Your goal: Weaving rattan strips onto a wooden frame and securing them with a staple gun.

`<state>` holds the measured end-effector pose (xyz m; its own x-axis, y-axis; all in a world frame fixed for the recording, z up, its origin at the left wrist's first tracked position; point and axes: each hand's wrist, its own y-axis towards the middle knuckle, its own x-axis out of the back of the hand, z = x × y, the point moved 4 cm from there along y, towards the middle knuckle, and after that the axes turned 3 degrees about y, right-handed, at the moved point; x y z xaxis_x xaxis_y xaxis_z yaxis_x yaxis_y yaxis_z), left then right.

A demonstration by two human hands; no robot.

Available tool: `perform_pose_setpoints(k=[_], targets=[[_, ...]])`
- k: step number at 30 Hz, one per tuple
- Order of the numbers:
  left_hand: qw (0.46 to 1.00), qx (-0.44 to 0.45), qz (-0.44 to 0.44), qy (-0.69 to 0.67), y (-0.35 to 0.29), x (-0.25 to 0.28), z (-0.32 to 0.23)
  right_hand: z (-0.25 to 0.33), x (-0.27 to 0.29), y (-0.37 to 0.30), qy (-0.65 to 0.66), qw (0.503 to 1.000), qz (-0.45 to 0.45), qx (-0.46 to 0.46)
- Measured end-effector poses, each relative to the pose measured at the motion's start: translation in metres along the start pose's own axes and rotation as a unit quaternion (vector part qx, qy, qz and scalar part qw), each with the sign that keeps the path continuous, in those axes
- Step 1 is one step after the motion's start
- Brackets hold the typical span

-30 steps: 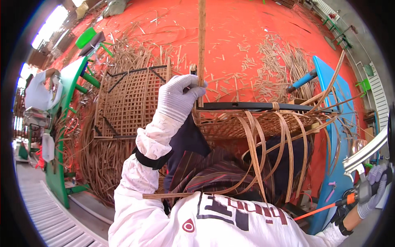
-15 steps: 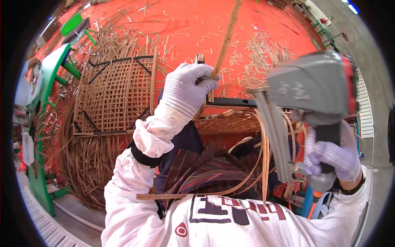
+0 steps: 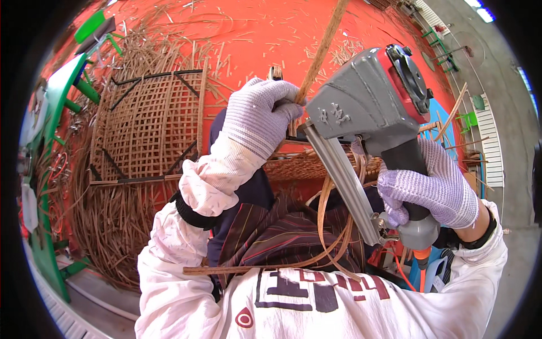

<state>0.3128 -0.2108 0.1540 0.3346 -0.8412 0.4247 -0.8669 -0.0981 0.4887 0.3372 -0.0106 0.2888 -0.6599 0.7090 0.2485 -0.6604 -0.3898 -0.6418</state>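
Observation:
My left hand (image 3: 257, 113), in a ribbed white-and-lilac glove, pinches a long flat brown strip (image 3: 324, 48) between thumb and fingers. That strip slants up and away from the grip. My right hand (image 3: 435, 186), gloved alike, is wrapped round the black handle of a grey air-powered staple gun (image 3: 361, 90). The tool's nose is close by my left fingertips; whether it touches the strip or frame is not visible. Below both hands, a brown woven panel (image 3: 307, 168) lies across my knees, partly covered by the tool. Loose strips (image 3: 254, 269) curl over my lap.
A woven panel on a black frame (image 3: 149, 124) lies on the red floor at left, with piled strips (image 3: 121, 226) beside it. A green bench (image 3: 56, 130) edges the far left. An orange hose (image 3: 422, 278) hangs from the tool. Offcuts litter the floor.
My right hand has brought the staple gun leftward, its nose now near my left fingertips. My left hand keeps its pinch on the strip, almost in place. The view has shifted slightly.

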Motion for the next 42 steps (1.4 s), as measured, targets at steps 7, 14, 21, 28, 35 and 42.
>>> perform_pose_setpoints(k=[7,14,21,28,35,42], targets=[[0.999,-0.001,-0.031,-0.033,0.0000,-0.0026,0.0018,0.0002,-0.0048,0.0019,0.014,1.000,0.001,-0.015],[0.999,-0.002,-0.024,-0.031,-0.0006,-0.0015,0.0017,0.0007,-0.0067,0.0041,0.010,1.000,0.009,-0.016],[1.000,0.008,-0.002,0.002,-0.0009,-0.0002,0.0009,0.0043,-0.0057,0.0038,0.001,1.000,0.017,-0.015],[1.000,0.012,-0.001,-0.001,-0.0008,-0.0011,0.0036,0.0057,-0.0065,0.0054,-0.020,1.000,0.008,-0.019],[0.999,0.028,0.015,-0.018,-0.0003,-0.0006,0.0046,0.0052,-0.0079,0.0044,0.004,1.000,0.012,-0.013],[1.000,0.014,-0.008,-0.020,-0.0005,-0.0007,0.0030,0.0075,-0.0081,0.0041,-0.009,1.000,0.001,-0.023]])
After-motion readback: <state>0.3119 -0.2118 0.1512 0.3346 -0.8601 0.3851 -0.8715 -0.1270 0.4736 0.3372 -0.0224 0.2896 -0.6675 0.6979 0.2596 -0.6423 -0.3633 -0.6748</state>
